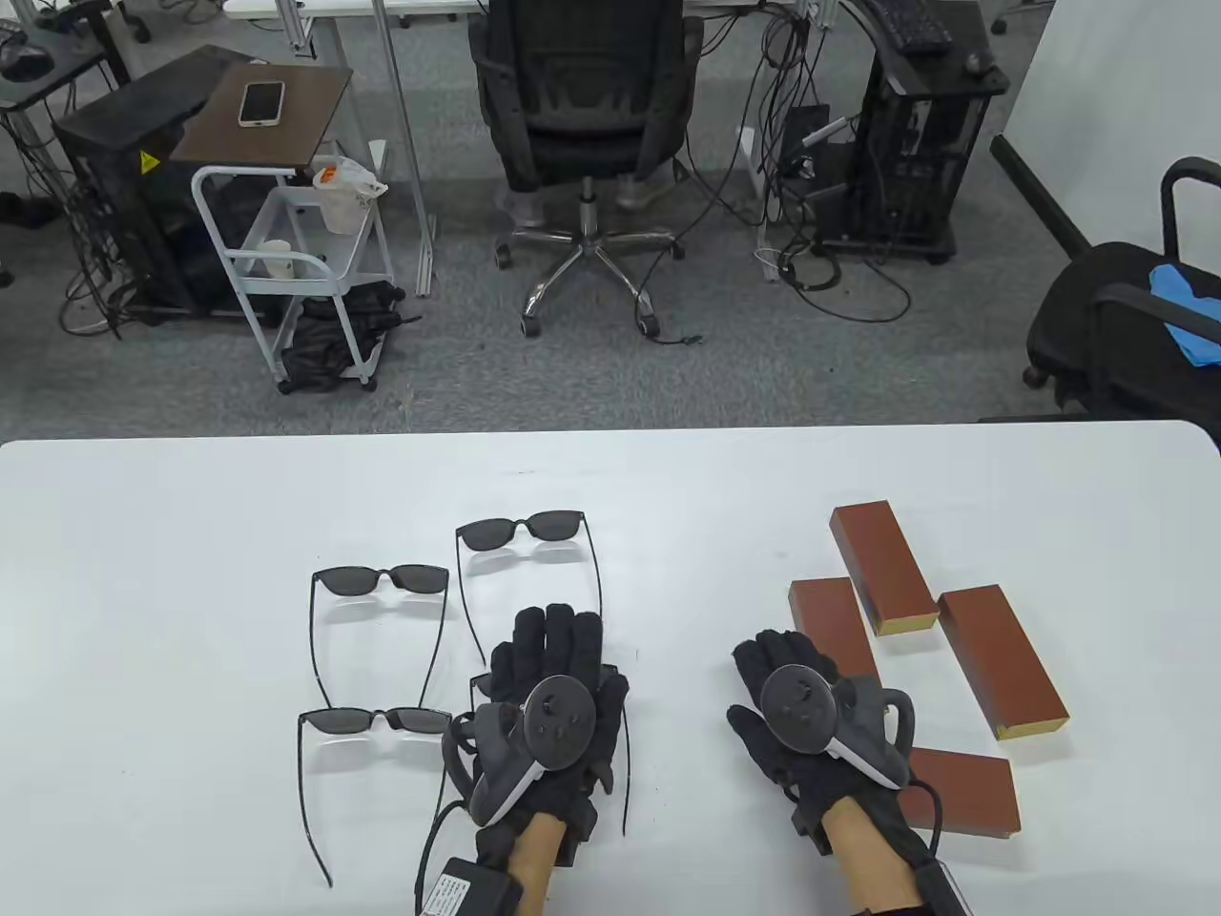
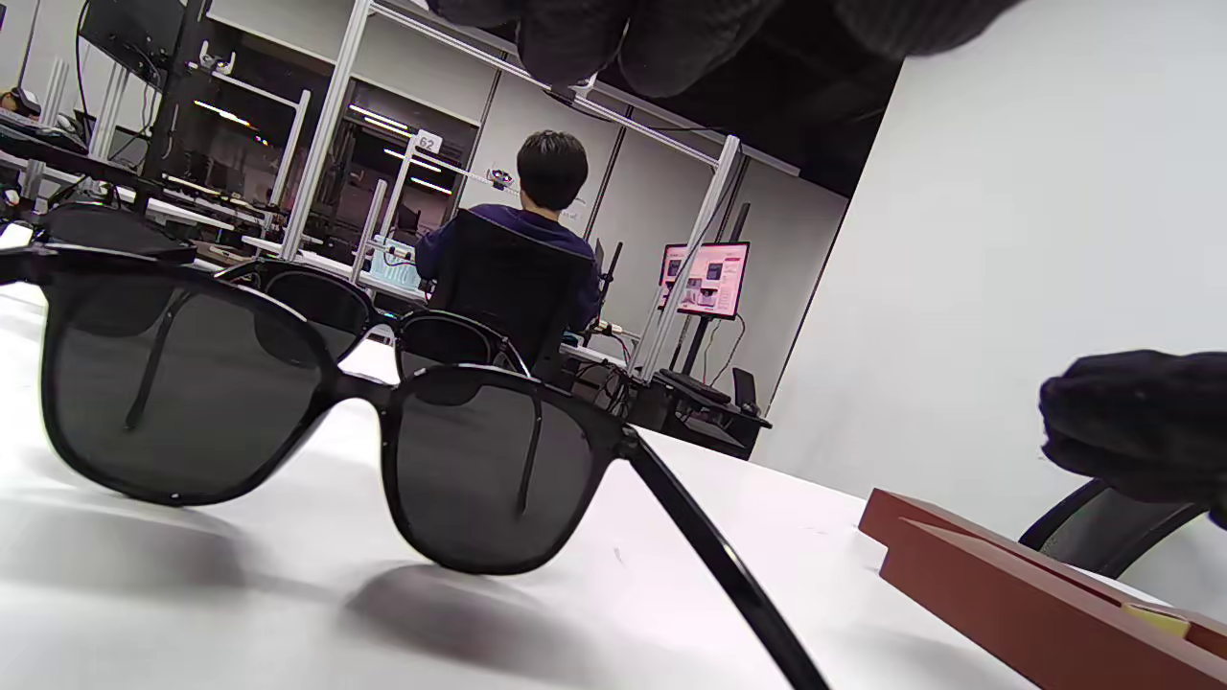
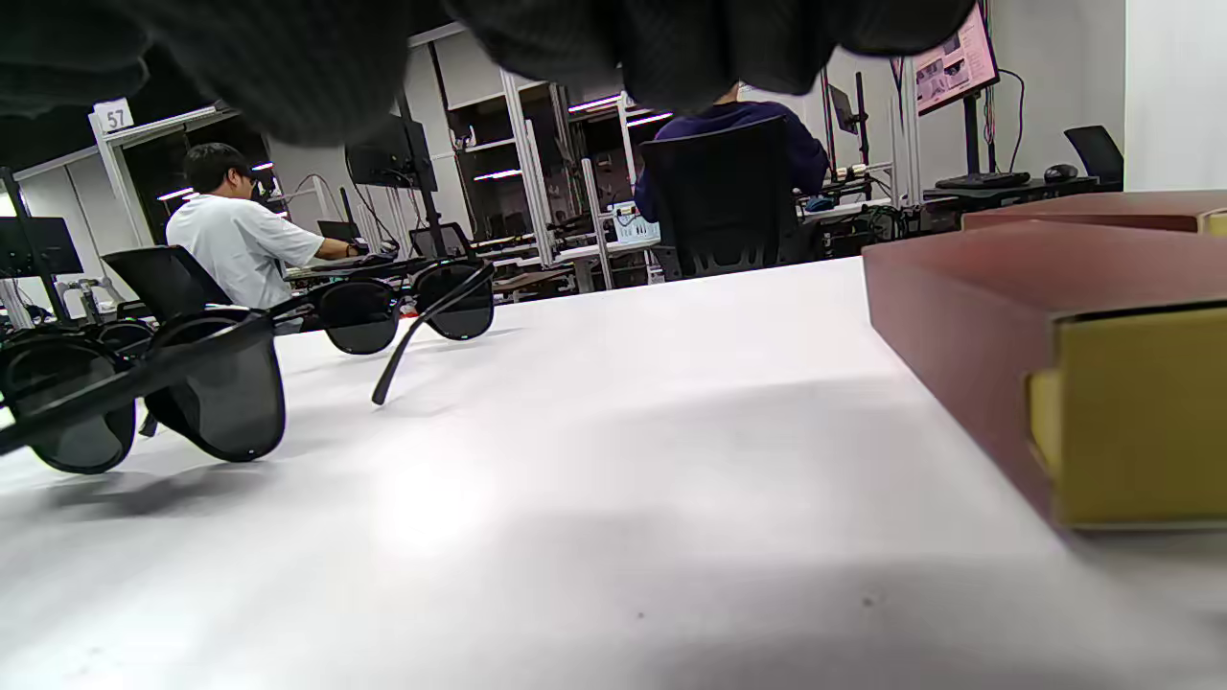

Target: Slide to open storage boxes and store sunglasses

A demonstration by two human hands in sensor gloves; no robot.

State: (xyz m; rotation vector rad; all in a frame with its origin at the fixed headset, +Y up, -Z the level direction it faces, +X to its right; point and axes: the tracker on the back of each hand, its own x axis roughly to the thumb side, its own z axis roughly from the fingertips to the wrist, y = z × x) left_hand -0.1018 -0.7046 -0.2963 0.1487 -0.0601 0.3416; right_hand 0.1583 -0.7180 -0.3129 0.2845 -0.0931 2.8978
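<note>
My left hand (image 1: 548,711) lies flat, fingers (image 1: 558,637) straight and holding nothing, over one pair of sunglasses (image 2: 326,422) whose arms point back toward me. My right hand (image 1: 811,711) rests relaxed, empty, its fingertips just beside the nearest storage box (image 1: 832,625). The four closed boxes lie to its right, long axes running roughly away from me; I judge the right hand nearer for sliding one open

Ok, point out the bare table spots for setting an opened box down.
Bare: the strip between the sunglasses and the boxes, ahead of both hands; the far edge of the table; the left end. Crowded: around the left hand and right hand.
</note>
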